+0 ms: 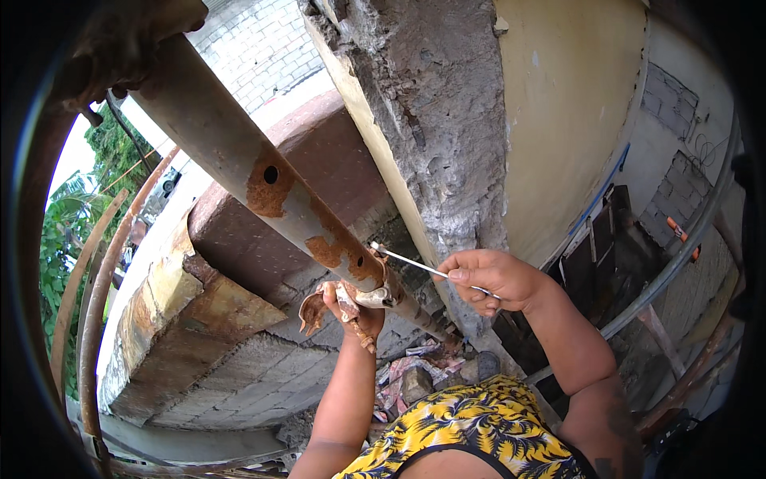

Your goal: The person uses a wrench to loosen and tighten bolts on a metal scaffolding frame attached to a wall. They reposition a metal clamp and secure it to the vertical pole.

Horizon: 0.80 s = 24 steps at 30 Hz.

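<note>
Fingers of the left hand [364,321] grasp a rusty metal clamp [372,298] against the slanting pole [219,136], seemingly to steady it; rightward, fingers of the right hand [501,279] close around a slim rod [411,262] toward its near end, probably for leverage, its far end beside the pole.

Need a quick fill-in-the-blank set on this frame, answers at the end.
1. The thin metal rod is held by the person's ____ hand.
2. The left hand holds a metal clamp at a pole with brown patches of ____.
3. Besides dark tones, the patterned shirt is mostly ____.

Answers: right; rust; yellow.
</note>
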### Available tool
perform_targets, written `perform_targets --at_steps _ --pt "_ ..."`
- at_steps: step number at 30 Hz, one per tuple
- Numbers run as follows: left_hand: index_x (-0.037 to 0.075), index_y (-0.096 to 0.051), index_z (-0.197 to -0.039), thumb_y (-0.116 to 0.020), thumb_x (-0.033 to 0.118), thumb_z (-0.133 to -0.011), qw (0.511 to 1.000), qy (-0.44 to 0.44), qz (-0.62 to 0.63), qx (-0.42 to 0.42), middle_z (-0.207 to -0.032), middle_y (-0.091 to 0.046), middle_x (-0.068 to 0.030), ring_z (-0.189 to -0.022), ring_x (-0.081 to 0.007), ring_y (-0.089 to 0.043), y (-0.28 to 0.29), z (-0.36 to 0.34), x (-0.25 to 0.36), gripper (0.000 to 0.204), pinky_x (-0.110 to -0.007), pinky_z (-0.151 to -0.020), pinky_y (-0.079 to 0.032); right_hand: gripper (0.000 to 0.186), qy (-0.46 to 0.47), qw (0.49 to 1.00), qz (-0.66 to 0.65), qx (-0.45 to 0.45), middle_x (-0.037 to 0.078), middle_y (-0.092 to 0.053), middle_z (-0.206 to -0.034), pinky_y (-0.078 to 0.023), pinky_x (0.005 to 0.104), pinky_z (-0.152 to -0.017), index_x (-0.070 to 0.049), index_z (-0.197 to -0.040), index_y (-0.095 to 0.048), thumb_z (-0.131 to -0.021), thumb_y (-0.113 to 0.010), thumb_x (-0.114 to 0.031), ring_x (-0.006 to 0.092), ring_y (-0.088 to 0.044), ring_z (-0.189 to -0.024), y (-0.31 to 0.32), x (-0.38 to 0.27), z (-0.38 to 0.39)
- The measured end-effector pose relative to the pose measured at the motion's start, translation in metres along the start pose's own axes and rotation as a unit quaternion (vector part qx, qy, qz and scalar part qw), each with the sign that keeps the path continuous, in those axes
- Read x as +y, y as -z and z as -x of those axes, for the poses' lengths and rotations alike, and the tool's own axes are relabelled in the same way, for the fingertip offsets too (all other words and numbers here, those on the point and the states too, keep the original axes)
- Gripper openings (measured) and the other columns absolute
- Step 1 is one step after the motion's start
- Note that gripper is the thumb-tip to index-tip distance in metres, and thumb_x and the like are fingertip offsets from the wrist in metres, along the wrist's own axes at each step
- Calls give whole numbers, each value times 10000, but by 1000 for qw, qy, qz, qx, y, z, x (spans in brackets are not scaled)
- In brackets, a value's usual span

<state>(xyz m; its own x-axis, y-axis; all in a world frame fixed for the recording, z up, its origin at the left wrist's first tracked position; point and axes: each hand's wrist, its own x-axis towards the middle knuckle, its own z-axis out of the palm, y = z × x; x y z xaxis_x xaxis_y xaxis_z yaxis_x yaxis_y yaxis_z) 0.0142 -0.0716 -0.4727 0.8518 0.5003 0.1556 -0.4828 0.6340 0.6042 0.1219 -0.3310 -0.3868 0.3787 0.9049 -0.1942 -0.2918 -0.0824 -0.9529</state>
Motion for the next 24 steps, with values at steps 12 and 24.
perform_targets --at_steps 12,24 --pt "56 -517 -1454 -518 728 -876 1000 6 7 -9 -1309 -627 -116 -1082 -306 -664 0 -3 3 887 -502 -923 -543 374 313 897 252 184 167 -728 -1097 -551 372 -861 -21 -1377 -580 -1112 -501 -273 276 -716 -966 -21 127 -72" --pt "54 -459 -1509 -516 721 -887 1000 3 -7 -30 -1398 -568 -152 -1113 -315 -664 -3 -1 3 913 -519 -950 -549 353 278 916 178 229 191 -747 -1099 -572 393 -843 -19 -1285 -653 -1087 -553 -293 328 -742 -1000 -18 150 -119"
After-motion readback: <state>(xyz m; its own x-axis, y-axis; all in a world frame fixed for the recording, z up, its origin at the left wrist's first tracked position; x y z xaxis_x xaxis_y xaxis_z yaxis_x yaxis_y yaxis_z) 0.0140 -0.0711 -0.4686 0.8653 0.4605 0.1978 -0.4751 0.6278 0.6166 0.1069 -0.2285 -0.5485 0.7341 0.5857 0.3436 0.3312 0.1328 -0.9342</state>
